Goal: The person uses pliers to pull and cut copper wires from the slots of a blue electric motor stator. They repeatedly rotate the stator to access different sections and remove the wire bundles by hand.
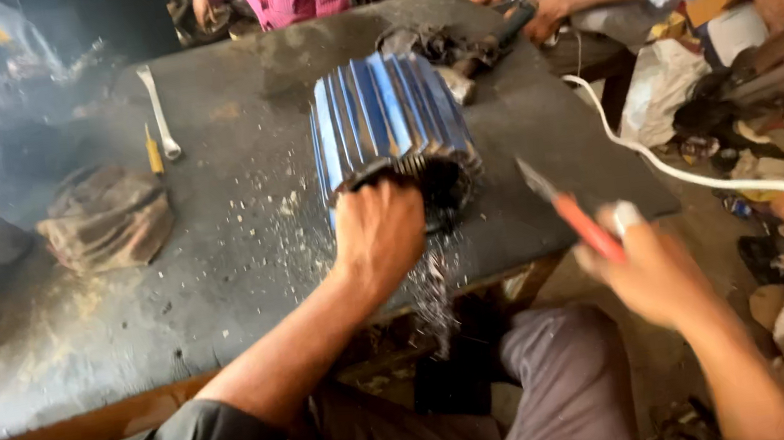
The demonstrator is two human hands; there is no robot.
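Observation:
A blue finned motor housing (388, 115) lies on its side on a dark workbench (239, 210), its open end facing me. My left hand (378, 232) grips the rim of that open end, where dark windings show. To the right, my right hand (651, 267) holds a red-handled tool (573, 216) with a blurred metal tip pointing toward the housing. Shiny metal shavings (432, 290) spill off the bench edge below the housing.
A wrench (159, 114) and a small yellow tool (153, 151) lie at the bench's far left, near a crumpled brown rag (107, 217). Another person's hands (536, 9) work at the far right corner. A white cable (689, 173) runs along the right. Clutter covers the floor.

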